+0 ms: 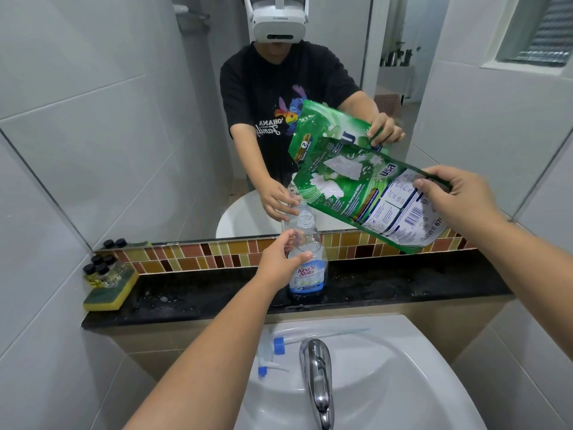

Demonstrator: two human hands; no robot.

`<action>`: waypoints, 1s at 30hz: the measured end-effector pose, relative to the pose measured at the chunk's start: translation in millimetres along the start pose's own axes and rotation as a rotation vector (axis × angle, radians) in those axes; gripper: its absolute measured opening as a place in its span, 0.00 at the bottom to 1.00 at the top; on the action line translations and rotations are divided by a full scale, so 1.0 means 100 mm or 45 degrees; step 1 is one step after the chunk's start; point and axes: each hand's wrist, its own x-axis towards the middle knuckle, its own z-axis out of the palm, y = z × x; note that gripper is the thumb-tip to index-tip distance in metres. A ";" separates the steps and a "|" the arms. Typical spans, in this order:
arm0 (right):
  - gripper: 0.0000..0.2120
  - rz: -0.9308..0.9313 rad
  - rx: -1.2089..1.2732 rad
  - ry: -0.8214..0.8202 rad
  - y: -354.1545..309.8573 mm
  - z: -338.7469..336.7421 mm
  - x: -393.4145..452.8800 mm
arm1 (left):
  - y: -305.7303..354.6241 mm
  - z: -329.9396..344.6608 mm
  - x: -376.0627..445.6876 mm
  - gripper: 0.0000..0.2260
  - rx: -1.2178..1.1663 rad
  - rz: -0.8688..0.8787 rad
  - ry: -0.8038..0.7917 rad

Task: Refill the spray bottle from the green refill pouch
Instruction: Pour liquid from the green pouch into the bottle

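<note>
- Left hand [280,259], fingers wrapped around the shoulder of the uncapped spray bottle [305,259], steadies it upright on the dark counter [403,283].
- Right hand [449,197] pinches the base of the green refill pouch [366,200], long axis slanting down-left, its low corner just above the bottle's mouth.
- Trigger head [273,355] already lies in the sink [403,367]; the bottle looks nearly empty (no stream is discernible), so the pour remains.

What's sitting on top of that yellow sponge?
Small black-capped bottles stand on the sponge. The sponge's top beneath them is covered, and their contents are too small to tell.
</note>
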 end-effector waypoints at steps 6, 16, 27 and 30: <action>0.05 0.009 0.074 -0.004 0.07 0.01 -0.03 | -0.01 0.00 -0.01 0.20 -0.020 0.010 -0.002; 0.06 0.063 0.165 -0.007 0.21 0.12 -0.11 | -0.01 0.00 -0.02 0.21 -0.032 -0.006 -0.001; 0.07 0.132 0.245 -0.019 0.31 0.16 -0.17 | -0.03 0.00 0.00 0.21 -0.009 -0.013 0.009; 0.08 0.116 0.247 -0.011 0.23 0.11 -0.13 | -0.02 0.01 0.01 0.21 -0.006 -0.016 0.007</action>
